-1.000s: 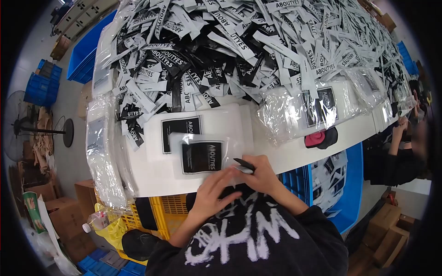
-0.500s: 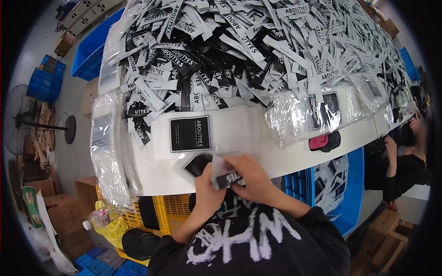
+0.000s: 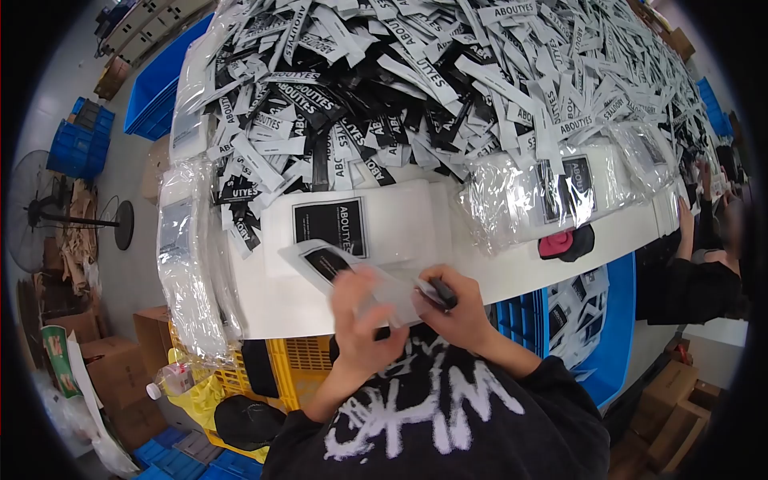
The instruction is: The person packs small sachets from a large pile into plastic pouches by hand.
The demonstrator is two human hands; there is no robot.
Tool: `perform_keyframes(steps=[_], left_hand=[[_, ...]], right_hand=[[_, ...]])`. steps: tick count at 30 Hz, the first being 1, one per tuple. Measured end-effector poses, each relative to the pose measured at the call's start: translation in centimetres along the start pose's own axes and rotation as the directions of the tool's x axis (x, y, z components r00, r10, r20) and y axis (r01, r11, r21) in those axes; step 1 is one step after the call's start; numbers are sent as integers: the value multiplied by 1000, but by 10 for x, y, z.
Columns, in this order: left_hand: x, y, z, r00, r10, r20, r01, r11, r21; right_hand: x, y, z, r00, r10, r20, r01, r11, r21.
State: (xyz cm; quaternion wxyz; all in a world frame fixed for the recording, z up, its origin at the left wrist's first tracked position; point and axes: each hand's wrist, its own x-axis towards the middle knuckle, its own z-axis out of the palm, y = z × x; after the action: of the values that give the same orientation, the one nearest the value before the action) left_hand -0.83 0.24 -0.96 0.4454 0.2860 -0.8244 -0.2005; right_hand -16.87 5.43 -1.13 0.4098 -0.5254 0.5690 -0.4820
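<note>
A translucent plastic bag [image 3: 392, 290] with a black label lies slanted at the table's front edge, over a stack of similar white bags [image 3: 396, 216] printed ABOUTYES. My left hand [image 3: 360, 320] is blurred by motion over the bag's near left side, its fingers looking spread apart. At the bag's right end, my right hand [image 3: 458, 312] is closed around a small black packet [image 3: 442, 294]. Its fingertips also meet the bag's edge; whether they pinch it is unclear. Behind the stack spreads a big heap of black and white ABOUTYES stick packets [image 3: 336, 104].
Clear-wrapped bundles [image 3: 520, 196] lie right of the stack, and another wrapped pile [image 3: 188, 256] left. A black and pink item [image 3: 566, 242] sits near the edge. Below stand a blue bin [image 3: 612, 344] and a yellow crate [image 3: 308, 360]. Another person's arm [image 3: 686, 228] reaches in at right.
My hands have moved apart, with my left hand's fingers spreading. The bag with the black label has risen and tilted across the stack. The black packet is now in my right hand.
</note>
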Motion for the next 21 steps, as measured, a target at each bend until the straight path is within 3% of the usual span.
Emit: perform_keyframes(steps=[1,4,7,8,9,12,15,16,19,21], left_hand=[[-6,-5,-1,987,152,48,-146,983,-110],[6,-3,3,971,162,177,-143,983,-113],[6,1,15,964,-19,267,45,995,-91],[2,0,16,961,-76,265,103,991,-88],[-1,-1,16,955,-135,264,162,983,-85],[-1,1,17,942,-148,302,170,984,-47],[-1,5,20,951,-143,275,181,976,-119],[-2,6,20,959,-132,252,177,971,-163],[-2,5,18,974,-124,189,154,977,-148],[3,2,3,936,-262,237,300,943,-142]], right_hand=[[-5,-3,-2,987,153,52,-158,981,110],[-6,-9,-4,975,215,55,-213,836,506],[-10,-4,-12,971,238,-21,-191,827,529],[-8,-7,-17,985,146,-97,-96,913,397],[-5,-4,-21,990,87,-111,-22,874,485],[3,-1,-31,982,-87,-171,182,698,692],[10,-8,-14,968,-166,-187,249,694,675],[7,-8,-9,985,-104,-140,169,771,614],[4,-13,-2,999,-2,35,-18,826,564],[1,-9,-5,999,51,-2,-40,810,585]])
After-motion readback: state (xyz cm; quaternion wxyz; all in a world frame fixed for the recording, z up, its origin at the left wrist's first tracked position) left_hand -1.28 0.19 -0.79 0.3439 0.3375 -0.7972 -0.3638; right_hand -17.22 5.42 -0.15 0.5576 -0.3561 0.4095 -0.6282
